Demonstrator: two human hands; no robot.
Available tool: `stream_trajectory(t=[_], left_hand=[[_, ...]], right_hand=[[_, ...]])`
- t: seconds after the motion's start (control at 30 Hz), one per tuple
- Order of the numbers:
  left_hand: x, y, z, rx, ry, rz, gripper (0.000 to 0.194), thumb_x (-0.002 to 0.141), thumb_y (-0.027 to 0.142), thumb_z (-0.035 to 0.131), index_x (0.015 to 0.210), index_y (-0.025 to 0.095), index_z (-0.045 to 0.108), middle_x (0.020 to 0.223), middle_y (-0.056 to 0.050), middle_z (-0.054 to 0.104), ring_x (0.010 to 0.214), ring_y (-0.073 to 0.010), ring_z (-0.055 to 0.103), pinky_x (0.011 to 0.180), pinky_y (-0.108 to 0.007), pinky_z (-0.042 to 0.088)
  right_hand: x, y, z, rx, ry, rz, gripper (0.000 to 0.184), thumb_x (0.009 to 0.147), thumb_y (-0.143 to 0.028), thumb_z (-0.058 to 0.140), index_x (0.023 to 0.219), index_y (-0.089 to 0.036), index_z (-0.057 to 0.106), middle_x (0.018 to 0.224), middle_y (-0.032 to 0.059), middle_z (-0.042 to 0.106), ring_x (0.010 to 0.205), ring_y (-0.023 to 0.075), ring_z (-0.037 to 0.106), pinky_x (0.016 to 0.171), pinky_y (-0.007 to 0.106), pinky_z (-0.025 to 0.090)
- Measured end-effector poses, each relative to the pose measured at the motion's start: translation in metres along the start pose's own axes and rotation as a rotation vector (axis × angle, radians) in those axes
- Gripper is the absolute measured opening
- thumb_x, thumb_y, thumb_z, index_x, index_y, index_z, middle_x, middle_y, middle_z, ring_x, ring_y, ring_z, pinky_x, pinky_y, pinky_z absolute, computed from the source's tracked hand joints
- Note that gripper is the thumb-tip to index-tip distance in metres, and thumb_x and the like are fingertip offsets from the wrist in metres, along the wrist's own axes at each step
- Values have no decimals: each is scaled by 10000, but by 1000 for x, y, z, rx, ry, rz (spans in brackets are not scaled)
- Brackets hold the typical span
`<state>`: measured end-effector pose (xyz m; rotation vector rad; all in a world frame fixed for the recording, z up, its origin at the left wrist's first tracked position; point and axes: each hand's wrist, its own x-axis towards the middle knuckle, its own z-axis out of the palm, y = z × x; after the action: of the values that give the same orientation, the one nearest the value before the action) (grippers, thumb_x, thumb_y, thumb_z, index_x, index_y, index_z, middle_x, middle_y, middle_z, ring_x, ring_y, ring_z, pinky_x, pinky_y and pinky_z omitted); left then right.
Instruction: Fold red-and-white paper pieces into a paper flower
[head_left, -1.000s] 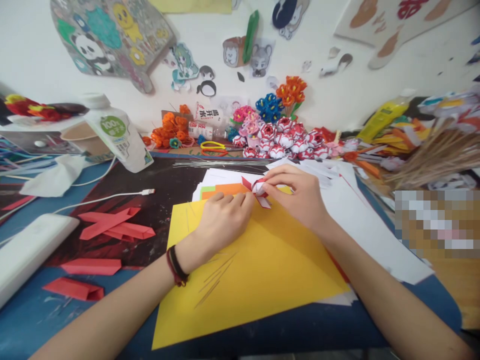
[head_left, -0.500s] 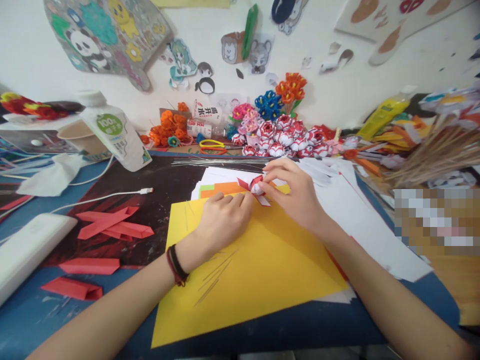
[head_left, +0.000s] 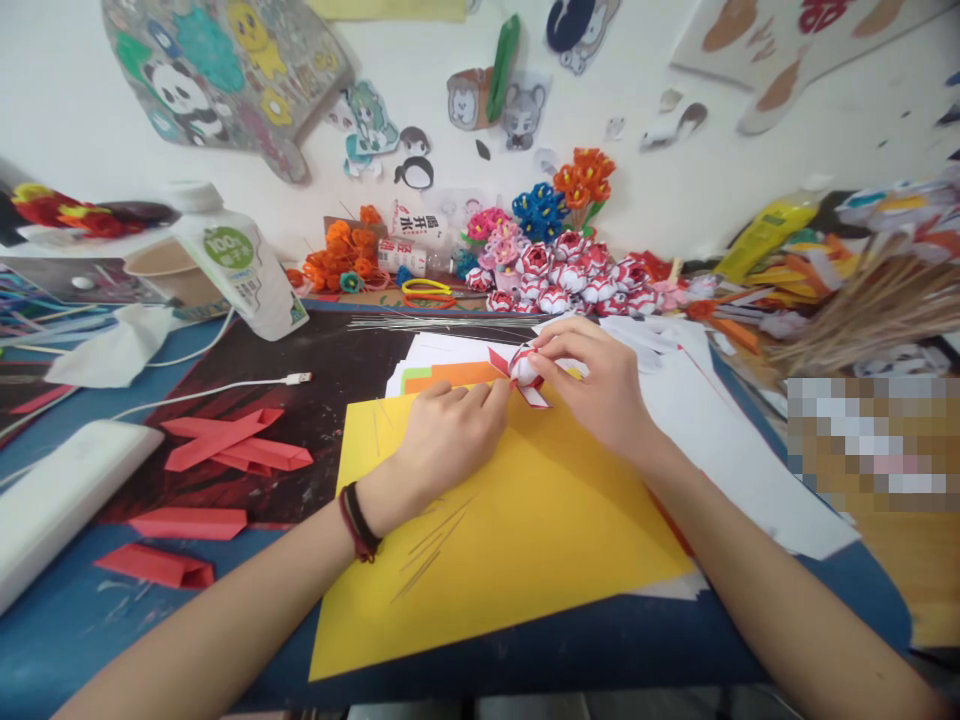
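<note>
Above the far edge of a yellow sheet of paper (head_left: 555, 520), a red-and-white paper flower (head_left: 524, 368) is held between my two hands. My right hand (head_left: 592, 375) pinches it from the right, thumb and fingertips on its rounded head. From the left, my left hand (head_left: 459, 430) is curled, its thumb and forefinger closed at the flower's lower side; what exactly they grip there is hidden. Pointed red and white-and-red strips stick out from the flower. Several thin wires (head_left: 431, 550) lie on the yellow sheet by my left wrist.
Folded red paper pieces (head_left: 232, 440) lie at left beside a white power bank (head_left: 67, 510) with a cable. A white bottle (head_left: 240, 265) stands behind. Finished paper flowers (head_left: 570, 275) are heaped against the wall. White sheets (head_left: 720, 440) lie at right, near wooden sticks (head_left: 877, 300).
The flower has turned slightly in my fingers, showing more of its white side. My hands stay nearly in place, and the whole view has shifted a little.
</note>
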<state>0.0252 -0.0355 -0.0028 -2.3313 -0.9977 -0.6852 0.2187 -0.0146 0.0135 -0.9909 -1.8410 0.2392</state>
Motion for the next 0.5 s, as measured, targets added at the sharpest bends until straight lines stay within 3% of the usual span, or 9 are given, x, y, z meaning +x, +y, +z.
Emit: stream_trajectory(t=[0.2, 0.33, 0.4, 0.5], left_hand=[[-2, 1, 2, -49, -21, -68, 249, 941, 174, 430, 725, 194, 554, 537, 33, 563, 464, -114, 464, 529, -302, 240], [-2, -2, 6, -169, -101, -286, 251, 973, 271, 421, 859, 199, 632, 621, 9, 657, 500, -122, 530, 531, -277, 249], [1, -6, 7, -303, -159, -434, 232, 973, 292, 432, 964, 210, 648, 674, 11, 689, 514, -119, 555, 526, -254, 263], [5, -11, 8, -566, -227, -574, 224, 965, 287, 443, 971, 205, 652, 652, 31, 678, 522, -106, 565, 546, -221, 323]], right_hand=[[2, 2, -2, 1, -19, 24, 138, 870, -180, 620, 742, -211, 659, 913, 37, 665, 887, 184, 642, 782, 347, 516], [5, 4, -5, -28, 1, 3, 57, 876, -213, 621, 899, -230, 670, 958, 40, 667, 901, 188, 624, 791, 349, 506], [6, 5, -7, -45, -2, -30, 89, 874, -223, 625, 951, -239, 668, 969, 39, 665, 916, 194, 616, 814, 358, 500], [4, 5, -6, -125, -65, -99, 66, 873, -225, 632, 921, -238, 675, 976, 45, 657, 952, 209, 608, 865, 384, 479]])
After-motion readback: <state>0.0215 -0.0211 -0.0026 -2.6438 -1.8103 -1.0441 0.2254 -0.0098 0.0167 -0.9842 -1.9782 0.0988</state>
